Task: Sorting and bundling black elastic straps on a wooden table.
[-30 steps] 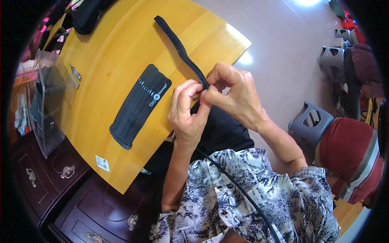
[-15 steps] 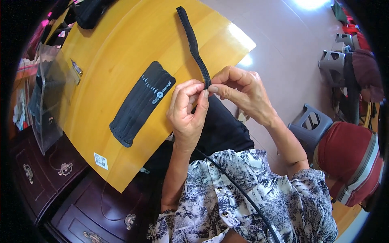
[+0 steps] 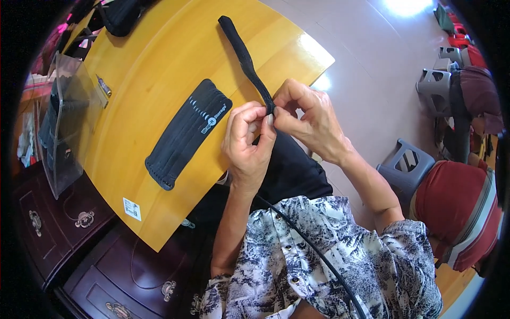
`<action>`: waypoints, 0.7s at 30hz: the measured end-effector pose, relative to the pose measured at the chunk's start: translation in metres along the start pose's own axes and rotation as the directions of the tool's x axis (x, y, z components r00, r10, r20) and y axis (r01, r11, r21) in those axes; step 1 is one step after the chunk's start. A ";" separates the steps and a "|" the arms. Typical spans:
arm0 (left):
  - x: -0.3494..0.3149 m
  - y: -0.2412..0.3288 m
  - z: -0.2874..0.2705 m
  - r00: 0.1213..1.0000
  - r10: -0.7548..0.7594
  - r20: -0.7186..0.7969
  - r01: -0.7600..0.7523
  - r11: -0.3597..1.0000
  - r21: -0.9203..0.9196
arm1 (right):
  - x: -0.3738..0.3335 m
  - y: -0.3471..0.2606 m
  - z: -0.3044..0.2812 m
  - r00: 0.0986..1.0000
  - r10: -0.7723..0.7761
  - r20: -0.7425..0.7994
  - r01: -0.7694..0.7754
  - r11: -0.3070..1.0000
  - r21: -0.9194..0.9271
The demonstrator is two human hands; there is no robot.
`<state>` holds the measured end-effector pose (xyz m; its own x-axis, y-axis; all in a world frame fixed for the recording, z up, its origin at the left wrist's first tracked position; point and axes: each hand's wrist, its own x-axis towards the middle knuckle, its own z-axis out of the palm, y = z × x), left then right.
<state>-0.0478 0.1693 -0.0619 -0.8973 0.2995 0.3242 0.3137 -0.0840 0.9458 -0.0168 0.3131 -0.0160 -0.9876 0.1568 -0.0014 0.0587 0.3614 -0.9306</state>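
Observation:
A long black fabric strap [image 3: 246, 63] is pinched near its lower end by both my hands, and the rest of it stretches up and away over the table. My left hand [image 3: 246, 141] grips that end between thumb and fingers, the other fingers curled in. Right beside it, my right hand [image 3: 312, 121] pinches the same end from the right. The strap's very tip is hidden by my fingertips. To the left, a flat bundle of black straps [image 3: 186, 137] with white print lies slantwise on the yellow wooden table [image 3: 133, 101].
A clear plastic panel [image 3: 71, 122] stands at the table's left edge, with a small metal tool [image 3: 104, 86] near it. Dark wooden drawers [image 3: 79, 223] are at lower left. Grey stools [image 3: 406, 165] and a person in a red striped top [image 3: 451, 207] are to the right.
The strap's far end has swung left and a bend shows in its middle. My right hand's fingers have shifted slightly up and left around the pinched end.

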 end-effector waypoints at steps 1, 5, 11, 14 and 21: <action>0.001 0.001 0.000 1.000 -0.011 -0.001 0.011 0.999 -0.040 | 0.002 0.006 0.001 0.998 0.063 0.008 -0.064 0.988 0.143; 0.002 0.012 -0.002 0.987 -0.160 0.022 0.159 0.939 -0.306 | 0.000 -0.004 -0.008 0.981 0.156 0.113 -0.192 0.797 0.573; 0.015 0.035 -0.010 0.990 -0.071 0.124 0.124 0.861 -0.494 | -0.004 -0.034 -0.014 0.965 -0.262 -0.022 0.262 0.963 0.061; 0.015 0.049 -0.011 0.976 -0.163 0.148 0.218 0.807 -0.549 | -0.002 -0.035 -0.014 0.995 -0.095 0.025 0.085 0.957 0.279; 0.021 0.059 -0.015 0.953 -0.274 0.126 0.274 0.611 -0.743 | 0.020 -0.037 -0.009 0.915 0.106 0.389 -0.401 0.346 0.848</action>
<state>-0.0527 0.1561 0.0013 -0.9022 0.4287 0.0474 -0.2852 -0.6754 0.6801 -0.0370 0.3116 0.0215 -0.9540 -0.1760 -0.2428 0.2932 -0.7176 -0.6317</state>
